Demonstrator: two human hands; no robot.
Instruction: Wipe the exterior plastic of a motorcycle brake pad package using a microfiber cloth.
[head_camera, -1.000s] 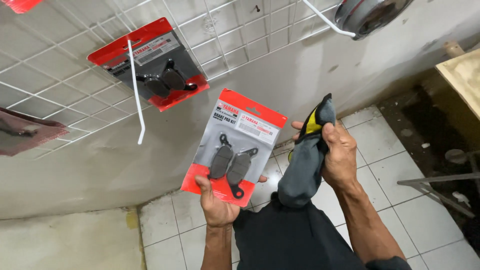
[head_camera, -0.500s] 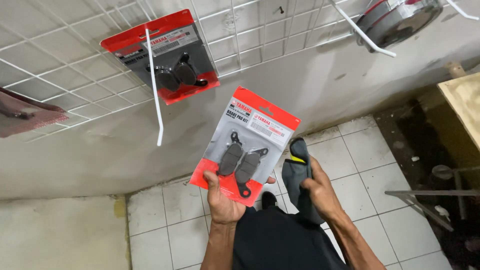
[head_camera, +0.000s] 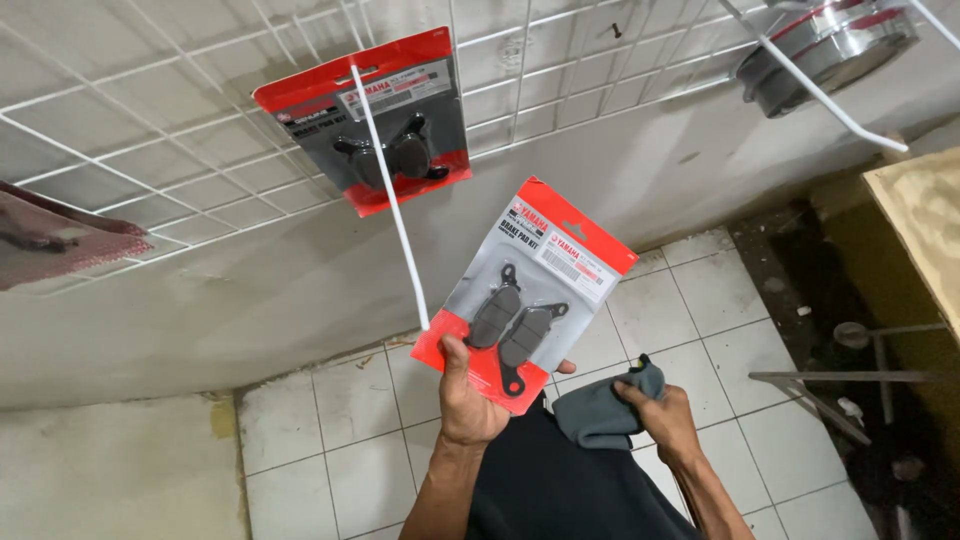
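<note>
Head view. Your left hand (head_camera: 468, 395) is clamped on the bottom corner of the pack (head_camera: 523, 292), thumb across the red front edge, fingers behind. The pack sits in mid-air ahead of your chest, just right of the hook (head_camera: 392, 195) that sticks out from the grid (head_camera: 150, 120), close to its free tip but apart from it. Your right hand (head_camera: 668, 422) is closed around the cloth (head_camera: 600, 410), low and to the right, clear of the pack.

Risks, as I judge them:
- You hold the pack by one corner only; the two dark pads (head_camera: 512, 330) put the weight above your grip, so the pack could swing or slip out and drop to the tiles (head_camera: 700, 300).
- The hook tip is close to the pack's left edge; a careless lift could snag or scratch the clear blister.
- The cloth fills your right hand, so it cannot steady the pack if it tips.
- The hung pack (head_camera: 385, 125) rides on the same hook (whether it sits securely I cannot tell); a knock to the hook could shake it off.

Orientation: the pack's long axis runs from lower left, at your hand, to upper right. Its red header end points up and right, towards the wall, and its printed face is turned to you. The pads inside lie along the same axis.
</note>
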